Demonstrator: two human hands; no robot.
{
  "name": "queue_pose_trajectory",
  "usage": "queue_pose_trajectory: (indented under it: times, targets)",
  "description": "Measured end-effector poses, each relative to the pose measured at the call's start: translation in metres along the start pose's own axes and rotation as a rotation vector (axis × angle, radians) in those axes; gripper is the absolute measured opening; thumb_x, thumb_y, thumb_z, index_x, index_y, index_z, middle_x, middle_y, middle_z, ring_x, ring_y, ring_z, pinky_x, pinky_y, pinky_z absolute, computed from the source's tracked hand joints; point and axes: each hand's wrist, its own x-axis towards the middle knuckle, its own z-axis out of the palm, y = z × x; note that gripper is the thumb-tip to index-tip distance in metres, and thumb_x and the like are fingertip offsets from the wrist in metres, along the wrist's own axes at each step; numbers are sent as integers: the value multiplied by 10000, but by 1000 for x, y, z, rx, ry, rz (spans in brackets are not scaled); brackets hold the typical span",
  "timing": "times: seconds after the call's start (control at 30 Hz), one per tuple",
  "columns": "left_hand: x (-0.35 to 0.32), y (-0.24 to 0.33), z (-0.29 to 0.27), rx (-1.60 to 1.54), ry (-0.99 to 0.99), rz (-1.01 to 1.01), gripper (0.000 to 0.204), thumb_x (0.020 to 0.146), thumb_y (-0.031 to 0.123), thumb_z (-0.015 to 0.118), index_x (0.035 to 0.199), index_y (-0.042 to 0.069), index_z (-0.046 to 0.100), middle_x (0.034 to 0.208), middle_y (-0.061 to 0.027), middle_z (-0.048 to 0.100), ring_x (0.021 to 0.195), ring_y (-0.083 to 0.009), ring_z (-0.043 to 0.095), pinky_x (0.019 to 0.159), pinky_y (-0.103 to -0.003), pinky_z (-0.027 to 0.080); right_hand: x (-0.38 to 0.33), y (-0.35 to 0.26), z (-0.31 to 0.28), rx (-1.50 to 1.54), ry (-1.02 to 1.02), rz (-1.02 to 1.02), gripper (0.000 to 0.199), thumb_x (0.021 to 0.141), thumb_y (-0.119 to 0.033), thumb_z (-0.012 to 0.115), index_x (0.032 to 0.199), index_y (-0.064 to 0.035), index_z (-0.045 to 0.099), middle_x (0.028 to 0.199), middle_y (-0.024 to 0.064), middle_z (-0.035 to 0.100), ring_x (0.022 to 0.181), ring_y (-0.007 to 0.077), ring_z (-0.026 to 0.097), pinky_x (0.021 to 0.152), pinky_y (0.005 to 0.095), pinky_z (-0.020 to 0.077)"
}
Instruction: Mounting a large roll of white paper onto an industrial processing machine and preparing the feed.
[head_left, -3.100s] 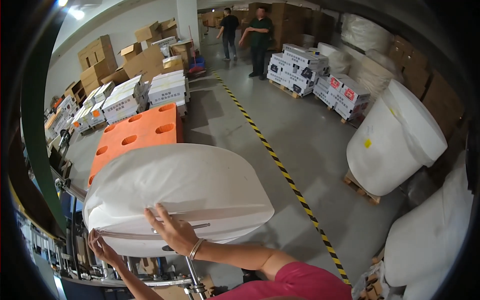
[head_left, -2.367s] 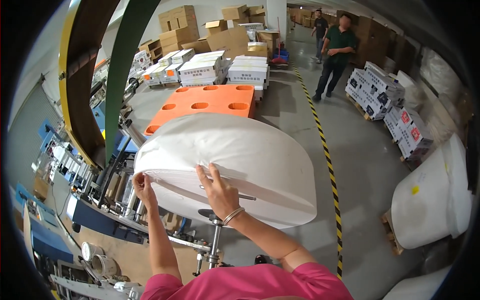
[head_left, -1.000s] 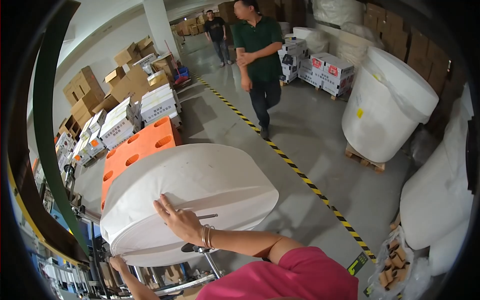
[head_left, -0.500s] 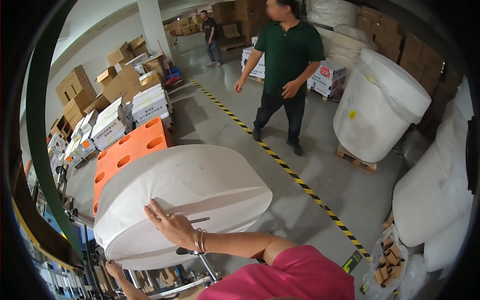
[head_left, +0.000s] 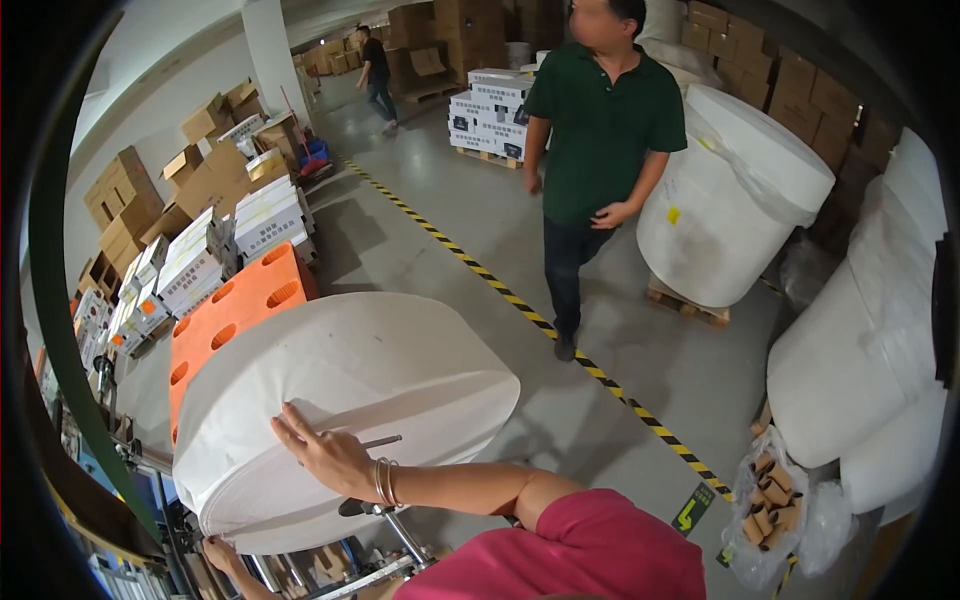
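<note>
A large white roll of sheet material (head_left: 350, 350) lies on its side in front of me, with a metal rod (head_left: 382, 441) sticking out of its end face. My right hand (head_left: 325, 455), with bangles at the wrist, rests on the roll, fingers stretched out and touching its surface where creases show. Down at the roll's lower left rim is my left hand (head_left: 225, 556). Its fingers look curled against the roll's edge, partly hidden. A metal machine frame (head_left: 365, 580) with bars runs below the roll, and a dark knob (head_left: 355, 508) sits close under my right wrist.
An orange block with oval holes (head_left: 240, 310) stands behind the roll. A person in a green shirt (head_left: 605, 140) walks near the striped floor line (head_left: 480, 270). Large white rolls (head_left: 735, 195) stand on the right, near a bag of cardboard tubes (head_left: 770, 500). Another person (head_left: 376, 75) is farther back.
The person in green has come nearer and stepped to the striped line. The farther person has turned and moved left. My view has shifted slightly; both hands keep their places on the roll.
</note>
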Motion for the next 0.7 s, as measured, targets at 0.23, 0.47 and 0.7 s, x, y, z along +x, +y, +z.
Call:
queue_pose_trajectory:
  times: [0.23,0.47,0.7]
  targets:
    - [13,-19,12,38,163,83,252,813,188,396,899,1,542,868,-201,575,815,-367,539,701,-420,405,0,-2,1,-33,-28,15,587,713,-109,547,1267,-34,366,1312,231,313,431,120,530,386,232,443]
    - [18,-15,24,-11,131,110,254,821,212,409,886,0,532,859,-195,575,796,-360,539,672,-416,402,-4,9,-2,-45,4,0,563,738,-124,522,1263,-4,360,1295,236,333,407,112,510,350,225,417]
    - [65,-124,65,-234,95,15,325,828,188,394,1038,2,559,927,-150,613,825,-275,592,651,-387,482,-1,-1,15,156,-143,57,580,747,11,390,1314,-83,312,1364,177,271,789,258,613,455,297,481]
